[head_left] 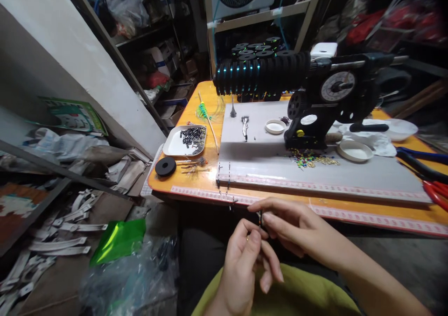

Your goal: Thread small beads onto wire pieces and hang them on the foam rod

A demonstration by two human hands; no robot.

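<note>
In front of the table edge, my left hand (pixel 245 260) is closed in a pinch, thumb against the index finger. A tiny gold-coloured bit (pixel 248 238) shows at that pinch, too small to name. My right hand (pixel 297 222) reaches in from the right, its thumb and index finger closed around a small dark piece with an orange spot (pixel 260 219). The fingertips of both hands nearly meet at this piece. Just beyond them, thin dark lines with small metal fittings (pixel 229 195) hang over the table's front edge.
A black machine with a row of spools (pixel 262 73) and a dial stands on a grey board (pixel 259 162). Coloured beads (pixel 304 158) lie at its base. A white tray (pixel 171 141) of small dark parts and a black spool (pixel 165 166) sit left; red-handled pliers (pixel 434 194) right.
</note>
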